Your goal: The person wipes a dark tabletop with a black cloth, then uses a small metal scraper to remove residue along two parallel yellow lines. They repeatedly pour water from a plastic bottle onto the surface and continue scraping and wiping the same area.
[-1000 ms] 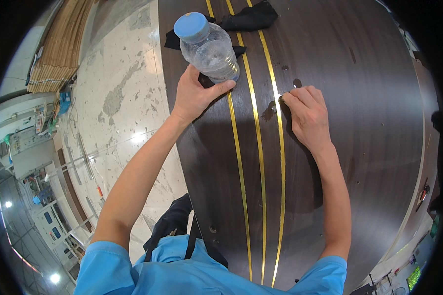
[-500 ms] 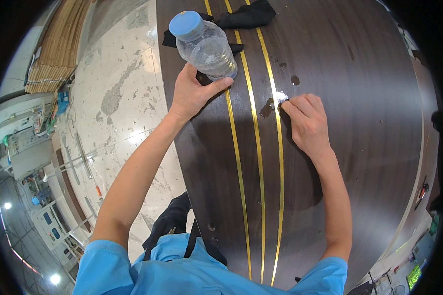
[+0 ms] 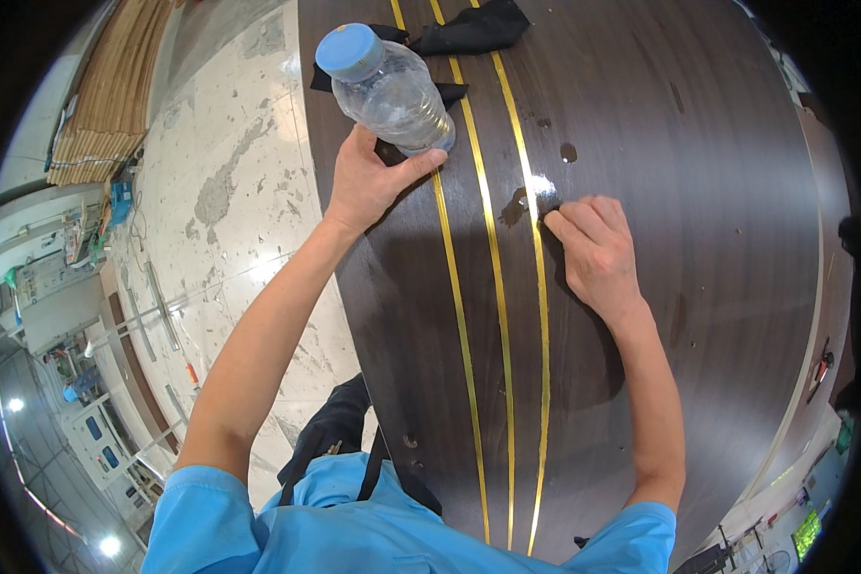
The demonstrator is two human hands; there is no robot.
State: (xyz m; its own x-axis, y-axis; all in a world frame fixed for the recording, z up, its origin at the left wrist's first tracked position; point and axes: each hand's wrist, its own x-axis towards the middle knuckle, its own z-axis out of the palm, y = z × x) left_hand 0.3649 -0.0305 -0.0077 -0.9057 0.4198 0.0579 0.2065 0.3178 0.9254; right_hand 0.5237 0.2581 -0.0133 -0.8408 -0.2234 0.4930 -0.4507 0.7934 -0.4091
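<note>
Strip (image 3: 544, 316), gold, rightmost of three, on dark panel (image 3: 717, 364). Beside it, right hand (image 3: 595, 249), fingertips pinched together, now nearer the body than a second ago: seemingly progress along the strip. Anything between them, cannot tell. Left hand (image 3: 368, 187) clamped round bottle's (image 3: 392, 96) base.

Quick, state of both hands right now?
Left hand: closed around the lower part of the clear bottle.
Right hand: fingers curled closed beside the rightmost gold strip; whether they grip anything cannot be told.

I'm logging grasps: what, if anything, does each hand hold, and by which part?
Left hand: the clear bottle, near its base. Right hand: fingers curled; whether it holds anything cannot be told.
</note>
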